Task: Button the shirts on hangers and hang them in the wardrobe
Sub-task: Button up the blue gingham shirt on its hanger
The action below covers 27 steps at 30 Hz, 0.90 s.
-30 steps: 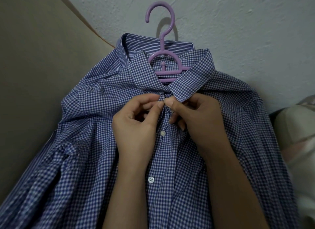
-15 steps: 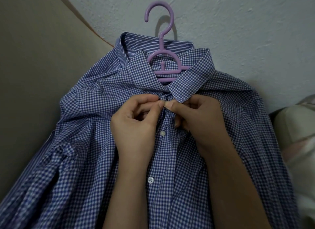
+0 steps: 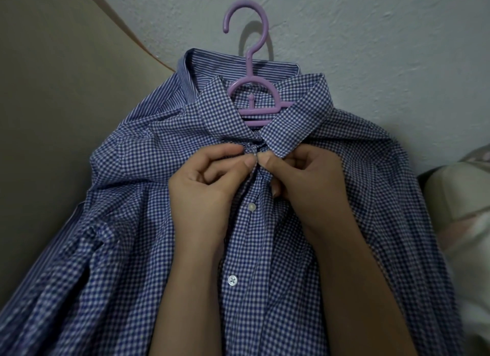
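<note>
Pinching the top of the checked shirt (image 3: pixel 371 223) just under its collar, the left hand (image 3: pixel 209 191) and right hand (image 3: pixel 305 186) meet thumb to thumb, fingers curled into the cloth. The shirt sits on a purple hanger (image 3: pixel 261 112). Since a second ago the hands have barely shifted.

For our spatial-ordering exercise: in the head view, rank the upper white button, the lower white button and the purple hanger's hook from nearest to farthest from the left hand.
1. Upper white button, just right of the left hand.
2. Lower white button, farther down the checked shirt.
3. Purple hanger's hook, far above, at the top of the view.
</note>
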Each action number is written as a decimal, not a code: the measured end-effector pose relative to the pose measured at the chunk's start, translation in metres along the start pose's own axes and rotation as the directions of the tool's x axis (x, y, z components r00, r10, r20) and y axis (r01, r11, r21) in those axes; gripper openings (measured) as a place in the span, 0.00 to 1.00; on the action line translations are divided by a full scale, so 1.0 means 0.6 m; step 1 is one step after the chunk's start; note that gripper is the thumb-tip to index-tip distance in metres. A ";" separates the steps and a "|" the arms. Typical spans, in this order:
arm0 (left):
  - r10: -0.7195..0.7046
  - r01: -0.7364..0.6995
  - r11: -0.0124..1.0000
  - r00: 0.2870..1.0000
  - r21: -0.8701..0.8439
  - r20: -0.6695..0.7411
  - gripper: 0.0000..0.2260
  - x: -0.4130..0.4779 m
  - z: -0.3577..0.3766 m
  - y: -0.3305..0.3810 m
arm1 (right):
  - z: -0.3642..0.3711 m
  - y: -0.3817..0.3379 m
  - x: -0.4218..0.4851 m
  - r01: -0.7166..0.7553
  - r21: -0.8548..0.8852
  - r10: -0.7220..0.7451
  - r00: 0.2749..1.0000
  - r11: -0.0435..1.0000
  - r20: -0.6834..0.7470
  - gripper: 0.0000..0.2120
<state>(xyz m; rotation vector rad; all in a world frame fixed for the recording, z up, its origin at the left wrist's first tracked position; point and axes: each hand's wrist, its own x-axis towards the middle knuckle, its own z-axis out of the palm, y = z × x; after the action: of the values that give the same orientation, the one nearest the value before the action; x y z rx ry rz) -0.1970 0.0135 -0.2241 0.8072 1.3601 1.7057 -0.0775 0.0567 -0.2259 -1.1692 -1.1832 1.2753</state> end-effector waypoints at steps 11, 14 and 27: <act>0.003 -0.004 0.992 1.000 0.123 0.009 0.10 0.006 -0.001 -0.011 | -0.002 0.000 -0.001 -0.006 0.037 0.006 1.000 0.999 -0.016 0.15; 0.031 -0.031 0.990 0.999 0.135 0.008 0.09 0.006 0.001 -0.010 | -0.002 -0.002 -0.002 0.016 0.003 -0.016 1.000 1.000 0.002 0.17; 0.038 -0.052 0.990 0.993 0.131 0.111 0.10 0.011 -0.008 -0.010 | -0.002 0.000 -0.002 0.032 -0.074 -0.033 0.999 0.997 0.001 0.19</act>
<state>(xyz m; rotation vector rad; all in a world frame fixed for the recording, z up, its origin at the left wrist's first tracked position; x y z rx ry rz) -0.2034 0.0177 -0.2313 0.9980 1.4021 1.5938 -0.0765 0.0554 -0.2261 -1.1993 -1.2537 1.2154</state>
